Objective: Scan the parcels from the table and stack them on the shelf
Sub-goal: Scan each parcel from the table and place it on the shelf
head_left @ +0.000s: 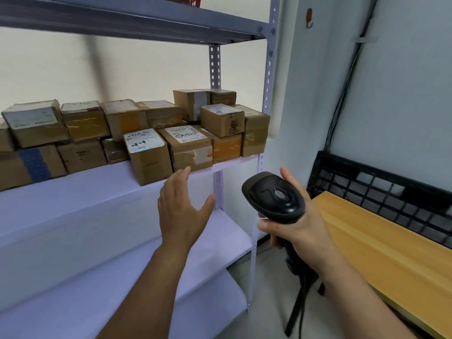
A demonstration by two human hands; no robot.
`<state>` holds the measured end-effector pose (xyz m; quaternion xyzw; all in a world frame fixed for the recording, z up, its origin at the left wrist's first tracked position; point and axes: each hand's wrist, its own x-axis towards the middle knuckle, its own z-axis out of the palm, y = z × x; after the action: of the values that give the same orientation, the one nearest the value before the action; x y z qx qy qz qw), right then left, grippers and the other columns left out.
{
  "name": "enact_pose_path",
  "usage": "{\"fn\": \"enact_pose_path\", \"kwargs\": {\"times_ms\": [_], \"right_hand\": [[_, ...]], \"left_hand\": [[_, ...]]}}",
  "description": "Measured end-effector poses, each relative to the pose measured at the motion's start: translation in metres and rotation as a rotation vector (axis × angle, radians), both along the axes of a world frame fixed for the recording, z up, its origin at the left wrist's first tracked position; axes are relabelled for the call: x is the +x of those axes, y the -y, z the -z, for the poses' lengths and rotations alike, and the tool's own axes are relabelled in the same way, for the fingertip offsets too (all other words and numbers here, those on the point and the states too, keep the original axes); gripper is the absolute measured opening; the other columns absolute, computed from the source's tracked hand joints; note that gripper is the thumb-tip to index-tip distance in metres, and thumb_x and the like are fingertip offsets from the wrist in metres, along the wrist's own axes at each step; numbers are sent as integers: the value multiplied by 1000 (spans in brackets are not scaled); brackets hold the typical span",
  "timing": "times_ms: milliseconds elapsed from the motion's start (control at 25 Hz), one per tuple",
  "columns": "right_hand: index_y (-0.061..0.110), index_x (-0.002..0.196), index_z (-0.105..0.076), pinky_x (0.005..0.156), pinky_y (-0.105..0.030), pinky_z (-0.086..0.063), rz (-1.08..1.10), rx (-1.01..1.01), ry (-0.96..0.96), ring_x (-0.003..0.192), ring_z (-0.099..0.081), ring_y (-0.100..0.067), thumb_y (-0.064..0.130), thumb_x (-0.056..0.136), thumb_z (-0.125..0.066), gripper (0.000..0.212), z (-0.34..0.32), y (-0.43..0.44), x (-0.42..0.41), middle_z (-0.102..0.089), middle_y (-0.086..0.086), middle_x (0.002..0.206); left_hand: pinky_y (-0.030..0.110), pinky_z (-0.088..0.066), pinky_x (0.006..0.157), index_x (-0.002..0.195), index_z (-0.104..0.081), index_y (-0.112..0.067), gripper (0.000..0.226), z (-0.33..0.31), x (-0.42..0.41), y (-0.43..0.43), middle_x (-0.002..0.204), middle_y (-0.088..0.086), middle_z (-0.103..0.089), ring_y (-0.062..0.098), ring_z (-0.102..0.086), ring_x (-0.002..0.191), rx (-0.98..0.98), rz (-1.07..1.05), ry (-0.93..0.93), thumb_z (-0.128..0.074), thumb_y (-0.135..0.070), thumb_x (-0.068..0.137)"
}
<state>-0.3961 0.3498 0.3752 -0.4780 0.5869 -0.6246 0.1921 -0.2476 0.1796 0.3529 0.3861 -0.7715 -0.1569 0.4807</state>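
Several brown cardboard parcels (146, 155) with white labels stand stacked in two layers on the pale shelf board (73, 192) of a metal rack. My left hand (181, 209) hovers open just below the shelf edge, fingers straight and pointing up toward a labelled parcel (188, 148), touching nothing. To its right, my right hand (300, 223) grips the handle of a black barcode scanner (274, 194), whose head points left toward the shelf. The scanner's cable hangs down below my wrist.
A wooden table top (381, 248) runs along the right, with a black plastic crate (381, 189) at its far end against the wall. Lower shelf boards (122, 277) lie beneath the parcels. Cables run down the wall at upper right.
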Motion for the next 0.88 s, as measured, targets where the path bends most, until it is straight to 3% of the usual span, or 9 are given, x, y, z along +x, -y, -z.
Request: {"fn": "enact_pose_path", "kwargs": {"times_ms": [120,200,320,480,680,880], "right_hand": [[61,128,-36,47,-25,-50,31,13,25,56,-63,-16,-3,67,-85,101,7,-40,-15,-64,-17,113],[62,130,-34,46,-26,-49,47,20,44,55,-63,-17,3,65,-89,104,11,-70,-26,-62,-19,113],[62,132,-34,45,-29,-48,85,10,56,54,-62,-18,12,60,-87,102,16,-117,-44,-64,-16,104],[57,136,-32,46,-28,-50,150,11,42,58,-64,-12,3,64,-87,105,23,-182,-65,-66,-7,102],[53,138,-28,45,-29,-51,250,71,36,58,-65,-13,-4,69,-83,106,32,-275,-89,-66,-5,113],[46,147,-27,49,-37,-56,334,88,45,68,-68,-24,13,61,-87,110,39,-353,-111,-64,14,119]], "left_hand": [[35,-34,100,138,-44,-14,74,18,-29,-37,141,9,-45,27,-43,127,22,46,43,-75,-43,78],[40,-36,102,139,-43,-15,74,24,-49,-65,140,8,-45,27,-42,127,35,96,74,-76,-41,77],[44,-36,103,138,-43,-16,75,26,-78,-109,140,7,-45,28,-41,128,44,168,100,-67,-50,76],[41,-34,102,139,-43,-16,80,32,-117,-170,140,6,-45,26,-40,129,69,241,116,-56,-61,73],[43,-24,111,144,-38,-20,78,49,-169,-262,152,5,-32,25,-28,140,111,365,162,-73,-44,78],[42,-21,113,145,-35,-21,79,59,-214,-340,154,3,-28,22,-25,141,105,491,163,-72,-45,79]]}}
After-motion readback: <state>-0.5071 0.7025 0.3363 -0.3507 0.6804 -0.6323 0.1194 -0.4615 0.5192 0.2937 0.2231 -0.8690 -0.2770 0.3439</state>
